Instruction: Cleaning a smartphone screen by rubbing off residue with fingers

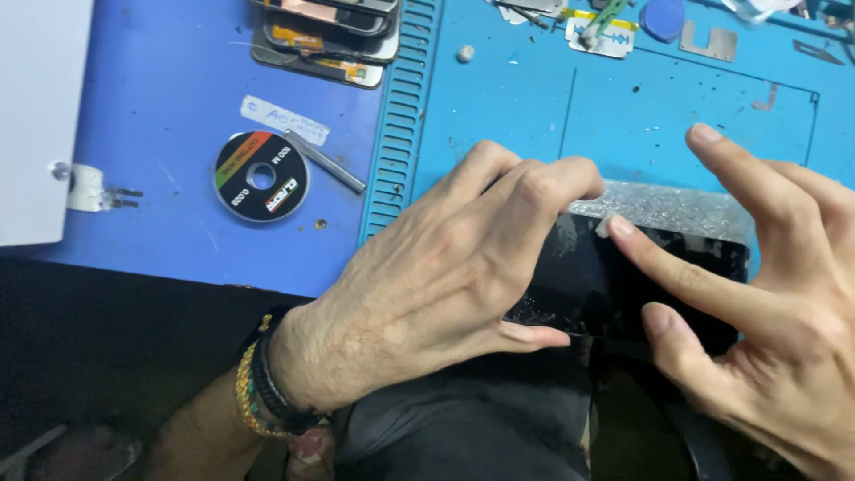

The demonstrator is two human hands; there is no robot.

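A glossy black rectangular phone screen (623, 276) lies near, centre-right. A white paper label strip (283, 119) sits far left, above a round black spool label (261, 176) with coloured stripes.

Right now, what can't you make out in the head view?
- Black glass panel: left end hidden under left hand.
- Right hand: cut off by the right edge.
- Stacked phone parts: cropped by the top edge.
- Small metal bits: too small to identify.
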